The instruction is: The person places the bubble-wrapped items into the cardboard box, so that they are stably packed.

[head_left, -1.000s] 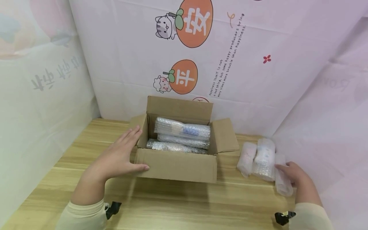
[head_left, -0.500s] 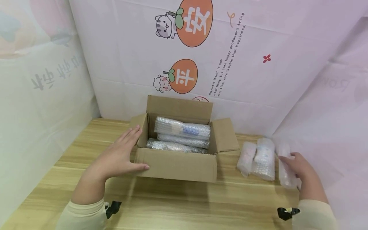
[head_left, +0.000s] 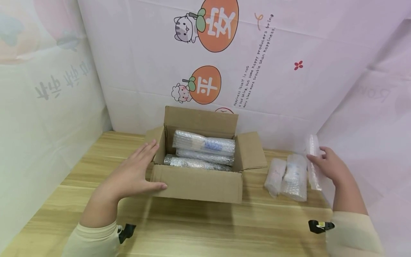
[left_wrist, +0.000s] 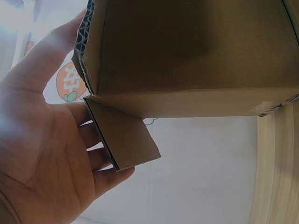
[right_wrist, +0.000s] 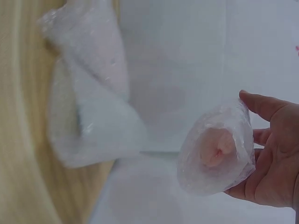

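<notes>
A cardboard box point(head_left: 199, 185) stands with its flaps spread, holding several bubble-wrapped packages point(head_left: 203, 142). My left hand point(head_left: 135, 175) rests on its left side. Seen in the left wrist view, the fairly straight fingers point(left_wrist: 105, 179) lie behind the side flap point(left_wrist: 124, 135), with the thumb up by the front flap's edge. My right hand point(head_left: 330, 166) grips a bubble-wrapped roll point(head_left: 314, 167) above the table's right side. The right wrist view shows the roll's end point(right_wrist: 215, 149), with something pinkish inside; what it is cannot be made out.
Two more bubble-wrapped packages point(head_left: 294, 178) lie on the wooden table point(head_left: 192, 232), right of the box and just left of the held roll. Printed cloth point(head_left: 273, 89) hangs behind, with more cloth along the left and right sides.
My right hand has lifted the bubble-wrapped roll off the table, moving it up and away from the two beside it. My left hand has stayed on the box.
</notes>
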Available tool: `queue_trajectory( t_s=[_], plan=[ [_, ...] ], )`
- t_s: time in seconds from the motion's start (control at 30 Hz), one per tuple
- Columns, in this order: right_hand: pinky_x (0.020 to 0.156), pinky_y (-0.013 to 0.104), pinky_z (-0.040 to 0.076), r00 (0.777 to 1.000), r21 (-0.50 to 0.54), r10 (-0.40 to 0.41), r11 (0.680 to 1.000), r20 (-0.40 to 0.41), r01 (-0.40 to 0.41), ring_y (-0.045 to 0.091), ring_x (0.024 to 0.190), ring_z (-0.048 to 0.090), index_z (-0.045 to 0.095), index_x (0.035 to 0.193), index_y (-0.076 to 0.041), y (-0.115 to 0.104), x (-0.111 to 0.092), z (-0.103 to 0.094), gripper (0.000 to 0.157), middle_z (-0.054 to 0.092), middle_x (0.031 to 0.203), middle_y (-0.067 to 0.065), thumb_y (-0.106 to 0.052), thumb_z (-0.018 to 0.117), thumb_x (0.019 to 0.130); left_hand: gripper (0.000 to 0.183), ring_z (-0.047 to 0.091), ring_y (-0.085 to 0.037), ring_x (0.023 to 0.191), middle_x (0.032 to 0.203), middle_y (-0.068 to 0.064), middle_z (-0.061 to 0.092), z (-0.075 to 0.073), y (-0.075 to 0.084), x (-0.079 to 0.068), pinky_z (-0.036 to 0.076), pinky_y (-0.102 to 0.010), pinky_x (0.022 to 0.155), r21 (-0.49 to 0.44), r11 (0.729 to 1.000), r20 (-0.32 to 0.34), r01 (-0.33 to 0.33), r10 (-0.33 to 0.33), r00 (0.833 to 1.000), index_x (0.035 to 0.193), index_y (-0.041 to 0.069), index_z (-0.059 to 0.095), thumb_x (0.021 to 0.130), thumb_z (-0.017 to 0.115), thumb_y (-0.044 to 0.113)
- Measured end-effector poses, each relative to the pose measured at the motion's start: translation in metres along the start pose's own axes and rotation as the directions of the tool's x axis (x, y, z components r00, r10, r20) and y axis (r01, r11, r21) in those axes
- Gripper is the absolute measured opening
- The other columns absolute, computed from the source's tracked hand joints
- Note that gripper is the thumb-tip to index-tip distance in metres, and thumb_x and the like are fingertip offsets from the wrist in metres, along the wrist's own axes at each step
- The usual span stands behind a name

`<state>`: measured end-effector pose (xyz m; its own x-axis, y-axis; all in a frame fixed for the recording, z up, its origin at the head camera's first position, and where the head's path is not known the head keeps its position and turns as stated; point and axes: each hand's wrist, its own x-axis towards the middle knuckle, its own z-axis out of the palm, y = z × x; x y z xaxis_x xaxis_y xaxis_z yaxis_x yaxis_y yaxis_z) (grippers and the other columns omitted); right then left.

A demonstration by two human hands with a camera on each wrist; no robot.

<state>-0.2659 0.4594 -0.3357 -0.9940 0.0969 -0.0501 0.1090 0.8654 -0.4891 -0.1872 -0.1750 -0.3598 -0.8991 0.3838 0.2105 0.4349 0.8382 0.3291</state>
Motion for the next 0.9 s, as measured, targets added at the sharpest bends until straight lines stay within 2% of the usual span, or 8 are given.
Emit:
queue_trajectory(
  t_s=[0.23,0.5,0.73,0.9],
  plan=[
    [0.096,0.076,0.032,0.997,-0.052,-0.072,0.996,-0.017,0.071,0.065,0.129,0.026,0.001,0.156,0.001,-0.047,0.003,-0.014,0.097,0.021,0.147,0.045,-0.064,0.042,0.096,0.122,0.011,-0.036,0.151,0.166,-0.006,0.01,0.0,0.001,-0.001,0.02,-0.061,0.118,-0.001,1.0,-0.002,0.002,-0.002,1.0,0.159,0.012,0.013,0.071,0.064,0.079],
    [0.099,0.073,0.033,0.984,-0.058,-0.173,0.984,-0.052,0.17,0.058,0.133,0.03,0.005,0.158,-0.008,-0.097,0.003,-0.023,0.097,0.027,0.149,0.039,-0.065,0.048,0.092,0.122,0.011,-0.035,0.151,0.166,-0.005,0.01,-0.001,0.001,0.0,0.02,-0.061,0.118,-0.001,1.0,-0.002,0.004,-0.004,1.0,0.159,0.013,0.012,0.071,0.064,0.08],
    [0.103,0.071,0.032,0.955,-0.036,-0.287,0.958,-0.074,0.285,0.052,0.135,0.032,0.011,0.159,-0.014,-0.142,-0.003,-0.026,0.088,0.027,0.153,0.033,-0.055,0.055,0.094,0.122,0.011,-0.035,0.151,0.166,-0.006,0.011,-0.001,0.001,-0.001,0.02,-0.06,0.118,0.005,1.0,-0.002,0.002,-0.002,1.0,0.159,0.012,0.013,0.071,0.063,0.08],
    [0.102,0.068,0.033,0.916,-0.063,-0.387,0.922,-0.102,0.383,0.048,0.132,0.038,0.019,0.158,-0.015,-0.174,-0.008,-0.027,0.081,0.033,0.152,0.029,-0.049,0.058,0.095,0.122,0.011,-0.035,0.152,0.166,-0.005,0.011,0.0,0.001,0.0,0.021,-0.059,0.119,0.005,1.0,-0.005,0.004,-0.003,1.0,0.159,0.012,0.014,0.07,0.064,0.08]
  ],
)
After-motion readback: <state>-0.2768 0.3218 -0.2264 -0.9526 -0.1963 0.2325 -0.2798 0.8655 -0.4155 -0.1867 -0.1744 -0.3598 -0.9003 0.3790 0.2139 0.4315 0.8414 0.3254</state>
